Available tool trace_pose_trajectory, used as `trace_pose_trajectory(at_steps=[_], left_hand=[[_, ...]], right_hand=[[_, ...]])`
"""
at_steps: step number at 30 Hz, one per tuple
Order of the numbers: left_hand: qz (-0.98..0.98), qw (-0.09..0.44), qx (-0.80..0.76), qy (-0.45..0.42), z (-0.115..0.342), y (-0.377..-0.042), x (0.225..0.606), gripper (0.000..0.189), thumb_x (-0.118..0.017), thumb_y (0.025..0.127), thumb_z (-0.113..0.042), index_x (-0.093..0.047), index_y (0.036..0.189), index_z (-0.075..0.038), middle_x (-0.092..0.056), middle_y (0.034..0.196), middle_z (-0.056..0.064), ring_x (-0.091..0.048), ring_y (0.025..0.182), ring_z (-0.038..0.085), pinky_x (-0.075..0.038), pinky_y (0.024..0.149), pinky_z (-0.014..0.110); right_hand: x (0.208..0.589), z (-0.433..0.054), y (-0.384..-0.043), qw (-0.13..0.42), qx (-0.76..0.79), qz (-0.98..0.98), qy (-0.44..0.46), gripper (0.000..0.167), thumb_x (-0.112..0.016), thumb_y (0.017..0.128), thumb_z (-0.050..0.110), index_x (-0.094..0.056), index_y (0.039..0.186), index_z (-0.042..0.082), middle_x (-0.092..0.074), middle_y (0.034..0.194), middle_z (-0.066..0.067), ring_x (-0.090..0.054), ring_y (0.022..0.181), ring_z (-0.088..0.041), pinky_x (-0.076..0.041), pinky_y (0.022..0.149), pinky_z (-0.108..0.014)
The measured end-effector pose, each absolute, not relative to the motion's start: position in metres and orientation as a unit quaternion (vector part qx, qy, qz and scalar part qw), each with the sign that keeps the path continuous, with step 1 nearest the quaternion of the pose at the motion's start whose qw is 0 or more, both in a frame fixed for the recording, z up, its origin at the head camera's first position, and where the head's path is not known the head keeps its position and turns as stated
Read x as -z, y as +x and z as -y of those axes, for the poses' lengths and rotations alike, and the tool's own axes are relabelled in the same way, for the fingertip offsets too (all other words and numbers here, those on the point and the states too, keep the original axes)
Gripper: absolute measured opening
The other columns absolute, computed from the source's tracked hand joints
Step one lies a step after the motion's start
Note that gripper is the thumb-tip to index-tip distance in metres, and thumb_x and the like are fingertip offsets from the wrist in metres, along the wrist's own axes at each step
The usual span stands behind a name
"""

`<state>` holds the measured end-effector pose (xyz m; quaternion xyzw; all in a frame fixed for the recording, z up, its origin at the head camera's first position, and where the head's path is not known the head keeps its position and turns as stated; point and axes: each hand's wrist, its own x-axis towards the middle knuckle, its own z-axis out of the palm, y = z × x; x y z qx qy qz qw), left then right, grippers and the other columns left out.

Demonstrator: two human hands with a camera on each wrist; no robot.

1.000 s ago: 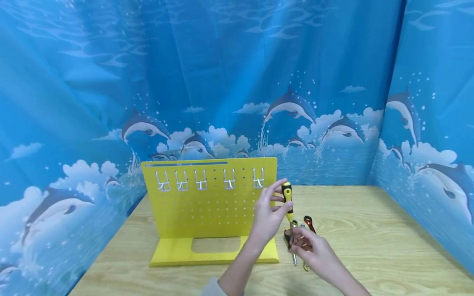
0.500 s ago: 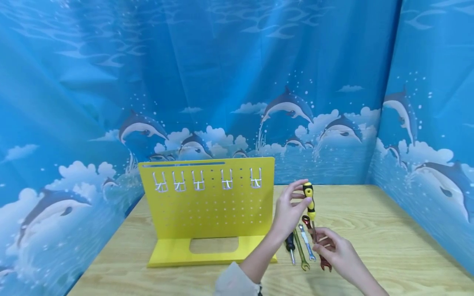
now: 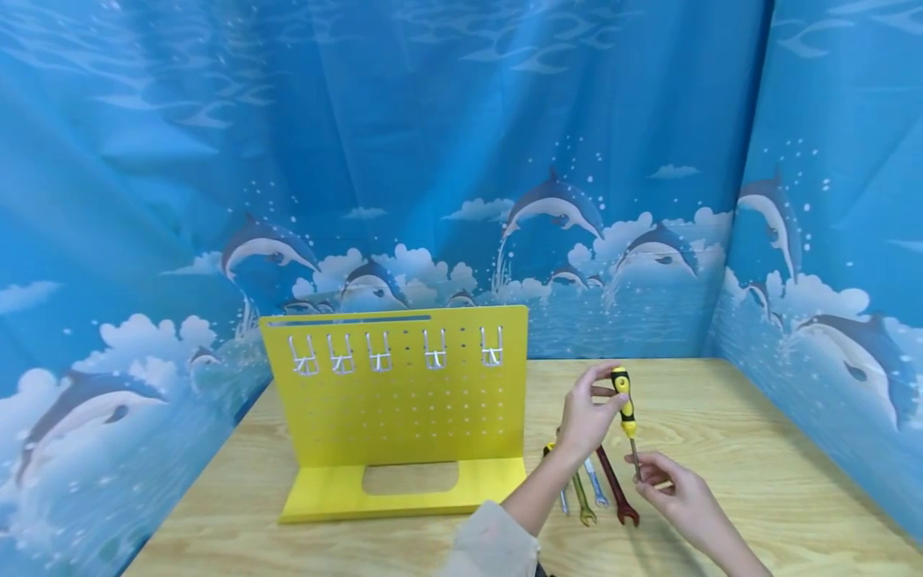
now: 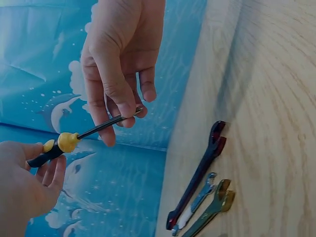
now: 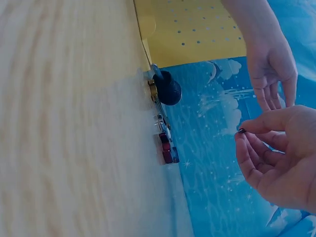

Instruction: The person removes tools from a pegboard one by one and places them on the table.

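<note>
A yellow-and-black screwdriver (image 3: pixel 626 413) is held nearly upright above the table, handle up. My left hand (image 3: pixel 587 415) pinches its handle between thumb and fingers. Lower down, my right hand (image 3: pixel 676 490) pinches the metal shaft near the tip, as the left wrist view also shows. Just left of that hand, a dark red wrench (image 3: pixel 616 489) lies on the wood. Beside it are a silver wrench (image 3: pixel 596 482) and a gold-green wrench (image 3: pixel 583 506). A second screwdriver (image 3: pixel 565 502) is mostly hidden behind my left forearm.
A yellow pegboard stand (image 3: pixel 404 401) occupies the table's left side, with several metal double hooks (image 3: pixel 435 350) along its top. The wooden table (image 3: pixel 750 449) extends to the right. A blue dolphin-print curtain (image 3: pixel 404 160) surrounds the back and sides.
Both hands have moved right with the screwdriver, away from the pegboard and past the tools on the table. Wrenches that the hands covered earlier now show. Both grips look the same.
</note>
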<state>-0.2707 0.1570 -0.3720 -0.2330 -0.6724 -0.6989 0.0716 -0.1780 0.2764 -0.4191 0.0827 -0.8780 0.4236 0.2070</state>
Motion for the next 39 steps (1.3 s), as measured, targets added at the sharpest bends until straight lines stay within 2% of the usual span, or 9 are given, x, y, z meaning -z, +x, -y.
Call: trace_pose_trajectory(at_steps=[7, 10, 16, 20, 24, 30, 35, 39], left_hand=[[0.689, 0.039, 0.694, -0.206, -0.167, -0.275, 0.39, 0.049, -0.068, 0.078, 0.004, -0.059, 0.12, -0.02, -0.052, 0.111, -0.012, -0.057, 0.082, 0.004, -0.05, 0.064, 0.017], [0.691, 0.033, 0.692, -0.209, -0.17, -0.279, 0.4, 0.053, -0.068, 0.077, 0.007, -0.057, 0.123, -0.017, -0.05, 0.113, -0.008, -0.058, 0.083, 0.006, -0.05, 0.066, 0.017], [0.696, 0.026, 0.683, -0.219, -0.174, -0.285, 0.419, 0.06, -0.067, 0.076, 0.011, -0.049, 0.13, -0.008, -0.049, 0.116, 0.0, -0.057, 0.086, 0.009, -0.05, 0.068, 0.017], [0.707, 0.022, 0.675, -0.208, -0.178, -0.288, 0.428, 0.061, -0.068, 0.076, 0.01, -0.047, 0.131, -0.005, -0.049, 0.117, 0.001, -0.057, 0.086, 0.009, -0.05, 0.068, 0.018], [0.731, 0.024, 0.655, -0.187, -0.181, -0.289, 0.434, 0.059, -0.071, 0.075, 0.006, -0.05, 0.129, -0.007, -0.051, 0.116, -0.001, -0.056, 0.089, 0.012, -0.049, 0.069, 0.02], [0.769, 0.023, 0.615, -0.171, -0.183, -0.289, 0.442, 0.061, -0.075, 0.073, -0.001, -0.05, 0.129, -0.009, -0.053, 0.118, 0.0, -0.053, 0.101, 0.017, -0.048, 0.076, 0.024], [0.793, 0.029, 0.588, -0.16, -0.184, -0.29, 0.45, 0.063, -0.078, 0.071, -0.004, -0.052, 0.128, -0.008, -0.054, 0.12, 0.006, -0.05, 0.11, 0.022, -0.045, 0.086, 0.027], [0.808, 0.031, 0.567, -0.158, -0.182, -0.29, 0.451, 0.062, -0.079, 0.071, -0.006, -0.053, 0.127, -0.008, -0.053, 0.122, 0.008, -0.047, 0.113, 0.024, -0.042, 0.092, 0.03]], right_hand=[[0.435, -0.289, -0.18, 0.211, -0.428, 0.876, 0.074, 0.031, -0.067, 0.07, -0.013, -0.062, 0.1, -0.007, -0.06, 0.075, -0.001, -0.055, 0.068, -0.004, -0.051, 0.058, -0.023], [0.441, -0.292, -0.181, 0.21, -0.428, 0.876, 0.066, 0.03, -0.067, 0.07, -0.013, -0.062, 0.099, -0.009, -0.06, 0.076, -0.001, -0.054, 0.068, -0.004, -0.051, 0.058, -0.023], [0.452, -0.296, -0.184, 0.212, -0.409, 0.886, 0.056, 0.033, -0.066, 0.068, -0.013, -0.062, 0.101, -0.007, -0.06, 0.077, -0.001, -0.057, 0.068, -0.015, -0.051, 0.06, -0.023], [0.457, -0.298, -0.184, 0.215, -0.398, 0.891, 0.046, 0.034, -0.066, 0.068, -0.013, -0.062, 0.101, -0.008, -0.061, 0.075, -0.001, -0.056, 0.066, -0.012, -0.05, 0.061, -0.024], [0.461, -0.301, -0.186, 0.193, -0.392, 0.899, 0.027, 0.034, -0.066, 0.07, -0.012, -0.061, 0.104, -0.009, -0.061, 0.077, -0.001, -0.055, 0.067, -0.008, -0.05, 0.062, -0.024], [0.464, -0.304, -0.187, 0.149, -0.384, 0.911, -0.007, 0.035, -0.066, 0.072, -0.008, -0.061, 0.107, -0.008, -0.061, 0.078, -0.001, -0.056, 0.068, -0.01, -0.049, 0.061, -0.023], [0.465, -0.305, -0.186, 0.141, -0.376, 0.916, -0.016, 0.034, -0.067, 0.073, -0.008, -0.061, 0.106, -0.009, -0.062, 0.081, -0.003, -0.058, 0.07, -0.013, -0.048, 0.06, -0.023], [0.466, -0.306, -0.186, 0.144, -0.367, 0.919, -0.015, 0.033, -0.068, 0.072, -0.008, -0.062, 0.104, -0.008, -0.062, 0.082, -0.003, -0.058, 0.07, -0.011, -0.048, 0.061, -0.024]])
